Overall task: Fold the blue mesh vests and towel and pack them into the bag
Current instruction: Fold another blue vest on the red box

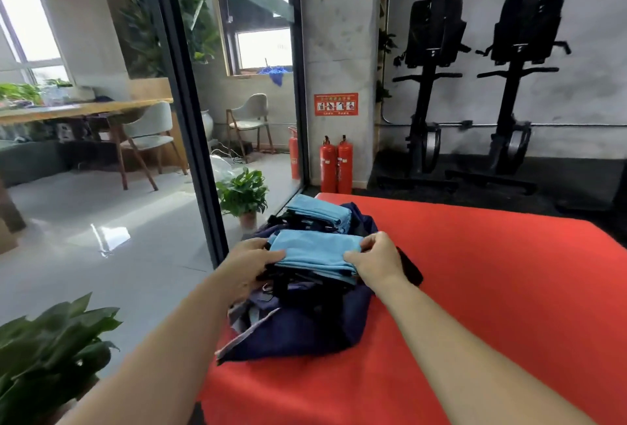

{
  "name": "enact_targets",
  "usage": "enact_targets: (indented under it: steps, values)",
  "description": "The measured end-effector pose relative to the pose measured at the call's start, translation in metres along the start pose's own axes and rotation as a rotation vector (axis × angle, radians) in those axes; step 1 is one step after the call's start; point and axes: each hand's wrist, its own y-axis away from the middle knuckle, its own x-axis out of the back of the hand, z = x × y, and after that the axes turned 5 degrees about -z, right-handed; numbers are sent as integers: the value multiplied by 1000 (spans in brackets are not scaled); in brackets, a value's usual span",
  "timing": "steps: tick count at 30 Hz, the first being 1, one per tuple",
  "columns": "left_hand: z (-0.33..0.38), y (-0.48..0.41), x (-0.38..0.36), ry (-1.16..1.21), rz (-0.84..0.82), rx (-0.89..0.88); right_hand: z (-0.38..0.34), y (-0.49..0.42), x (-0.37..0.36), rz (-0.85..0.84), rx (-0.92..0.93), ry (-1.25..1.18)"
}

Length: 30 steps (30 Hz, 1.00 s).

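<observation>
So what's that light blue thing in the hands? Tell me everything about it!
It is a light blue cloth, soft-looking and plain, folded into a flat rectangle of several layers. It lies nearly level on top of the open dark blue bag on a red mat. The left hand rests fingers on its left end; the right hand pinches its right end. Towel or vest, I cannot tell.

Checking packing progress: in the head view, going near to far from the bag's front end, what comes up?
navy bag → nearer folded blue cloth → farther folded blue cloth → red fire extinguishers
</observation>
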Motion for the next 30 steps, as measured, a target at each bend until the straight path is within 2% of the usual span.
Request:
enact_targets:
  steps: [7,11,14,19,22,25,26,28,30]
  values:
    - [1,-99,26,56,115,-112,-14,-96,-47,31,-12,19]
    - [-40,-145,28,-171,262,-119,17,-124,-70,27,-80,112]
    - [-61,-159,26,-307,312,-71,42,-130,-80,40,-114,88]
    - [-59,-161,24,-382,364,-174,44,-133,-83,56,-69,77]
    - [-54,-162,30,-402,414,-219,39,-132,-85,45,-35,118]
    - [-52,-160,33,-533,432,-251,33,-127,-81,49,-19,239]
    - [-50,-158,32,-592,445,-306,31,-123,-79,103,30,316]
    - [-43,-154,22,-778,431,-473,25,-115,-77,183,244,512]
    - [-37,-150,7,-1100,261,-543,24,-110,-78,-15,402,752]
